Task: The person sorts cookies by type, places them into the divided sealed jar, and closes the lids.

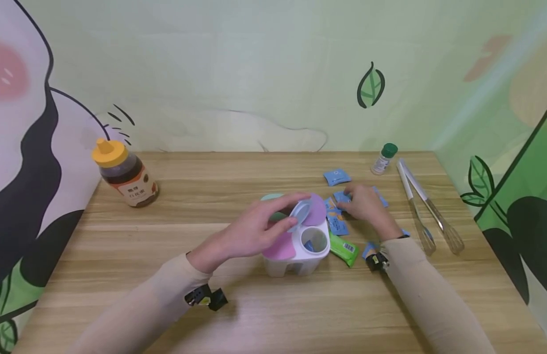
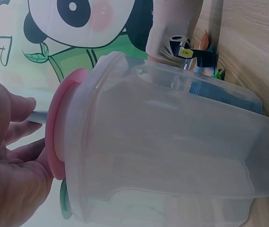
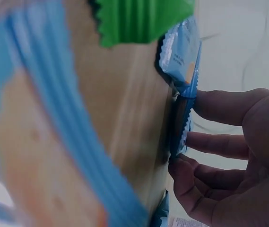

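Observation:
A white four-part container (image 1: 275,268) with clear walls stands mid-table, with pink, purple and green round lids on it. My left hand (image 1: 251,228) pinches a pale blue lid (image 1: 301,212) between thumb and fingers, above the container. The front right compartment is uncovered, and a blue packet (image 1: 309,245) lies inside it. To the right of the container, my right hand (image 1: 366,206) grips the edges of a small blue snack packet (image 3: 184,116) at the tabletop. Other blue packets (image 1: 338,224) lie around that hand, one partly under the wrist.
A green packet (image 1: 344,250) lies against the container's right side. Metal tongs (image 1: 421,206) and a green-capped shaker bottle (image 1: 384,160) are at the right. A yellow-capped honey bottle (image 1: 127,174) stands back left. A printed wall sheet (image 1: 211,88) rises behind the table.

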A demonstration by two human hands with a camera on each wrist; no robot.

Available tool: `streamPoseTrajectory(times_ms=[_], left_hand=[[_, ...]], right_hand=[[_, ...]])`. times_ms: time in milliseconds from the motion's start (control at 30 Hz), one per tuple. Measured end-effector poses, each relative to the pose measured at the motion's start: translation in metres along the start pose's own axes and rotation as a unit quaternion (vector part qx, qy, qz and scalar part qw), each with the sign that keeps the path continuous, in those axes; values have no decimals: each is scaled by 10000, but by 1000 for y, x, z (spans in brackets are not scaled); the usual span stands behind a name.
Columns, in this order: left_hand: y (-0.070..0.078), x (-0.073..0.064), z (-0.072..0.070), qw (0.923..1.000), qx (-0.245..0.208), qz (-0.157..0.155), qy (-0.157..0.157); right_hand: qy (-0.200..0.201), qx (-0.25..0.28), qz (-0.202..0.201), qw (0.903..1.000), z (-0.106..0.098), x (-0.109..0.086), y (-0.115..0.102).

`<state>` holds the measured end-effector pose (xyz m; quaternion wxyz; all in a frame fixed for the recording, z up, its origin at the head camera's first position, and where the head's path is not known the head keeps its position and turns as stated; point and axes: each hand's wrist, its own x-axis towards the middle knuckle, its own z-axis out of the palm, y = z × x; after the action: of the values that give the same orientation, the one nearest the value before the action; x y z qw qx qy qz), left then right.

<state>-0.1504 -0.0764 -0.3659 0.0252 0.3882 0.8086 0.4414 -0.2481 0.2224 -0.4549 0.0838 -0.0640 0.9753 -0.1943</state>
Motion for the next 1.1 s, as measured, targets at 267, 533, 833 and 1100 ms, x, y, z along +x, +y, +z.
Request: streamPoseTrajectory(times_ms=[267,533,833,1100], left_hand=[[0,-1,-1,10000,-31,5,24],[-1,-1,-1,10000,56,41,45],[-1,-1,-1,10000,34,61,24],[0,-1,-1,10000,27,51,5]], right_hand=[[-153,-341,142,9992,0,6,-4],[-286,-252,381,9985,0,3,-5],[-228,-165,328,9991,0,3,-3],[-79,40,346,9994,-3,-3,-6]])
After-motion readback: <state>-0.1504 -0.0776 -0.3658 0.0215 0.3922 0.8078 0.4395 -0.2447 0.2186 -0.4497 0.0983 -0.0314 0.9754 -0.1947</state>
